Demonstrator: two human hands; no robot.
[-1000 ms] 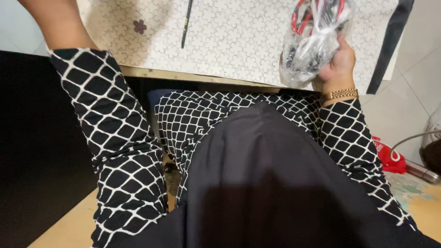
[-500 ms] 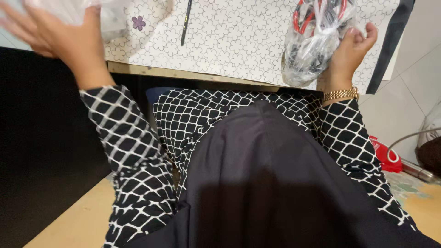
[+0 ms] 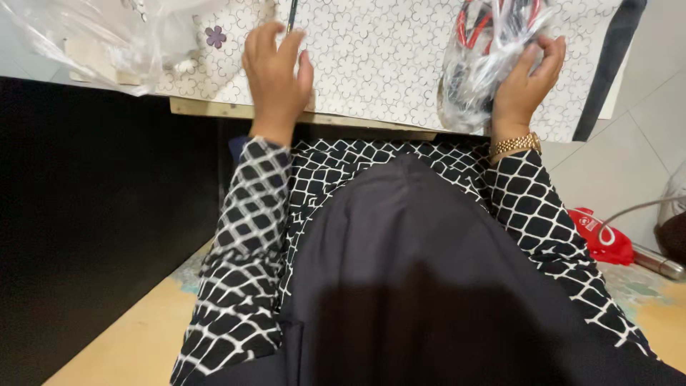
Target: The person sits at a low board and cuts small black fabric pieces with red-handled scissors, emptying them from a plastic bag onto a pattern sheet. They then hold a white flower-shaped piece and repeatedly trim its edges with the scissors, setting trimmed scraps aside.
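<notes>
Table point(image 3: 386, 64) covered in white cloth with a floral outline pattern spans the top of the view, a crumpled clear plastic sheet point(image 3: 107, 36) lying on its left end. Right hand point(image 3: 527, 84) grips a clear plastic bag of red and black cables point(image 3: 486, 57) at the table's near edge. Left hand point(image 3: 277, 71) rests flat, fingers spread, beside a thin black rod point(image 3: 291, 14).

Setting: a home work corner, not an industrial site. Indicators: a wooden table point(image 3: 300, 114) covered with a flower-patterned plastic cloth point(image 3: 379, 64), pale floor tiles point(image 3: 622, 171) to the right, a patterned mat on the floor point(image 3: 643, 286), loose clear plastic bags point(image 3: 107, 36) on the tabletop.
</notes>
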